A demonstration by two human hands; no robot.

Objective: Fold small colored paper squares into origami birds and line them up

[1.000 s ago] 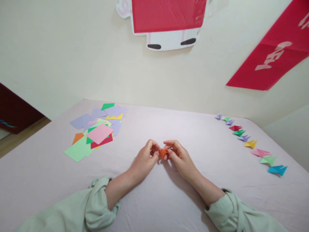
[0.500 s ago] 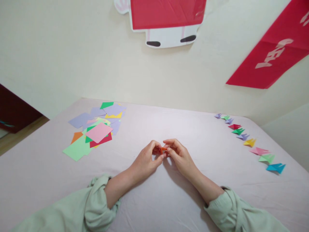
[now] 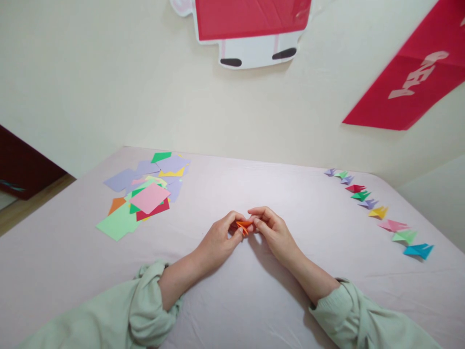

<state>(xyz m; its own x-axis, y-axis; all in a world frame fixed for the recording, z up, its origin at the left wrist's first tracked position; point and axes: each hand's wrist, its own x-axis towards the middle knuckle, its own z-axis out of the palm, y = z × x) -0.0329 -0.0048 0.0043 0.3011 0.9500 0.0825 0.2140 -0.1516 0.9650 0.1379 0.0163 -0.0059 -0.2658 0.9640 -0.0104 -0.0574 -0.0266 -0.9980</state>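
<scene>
A small folded orange paper piece [image 3: 244, 225] is pinched between both of my hands over the middle of a pale pink table [image 3: 232, 300]. My left hand [image 3: 220, 238] grips it from the left with curled fingers. From the right, my right hand [image 3: 273, 232] holds it with thumb and fingertips. Both wrists rest on the tabletop. Much of the orange paper is hidden by my fingers.
A loose heap of coloured paper squares [image 3: 145, 196] lies at the back left. A row of several small folded paper figures [image 3: 378, 212] runs along the right side, ending in a blue one [image 3: 418, 250]. Behind the table is a cream wall with red banners [image 3: 407, 82].
The orange paper has turned flatter between my fingers, with more of it showing. My hands have shifted slightly to the right and stay together.
</scene>
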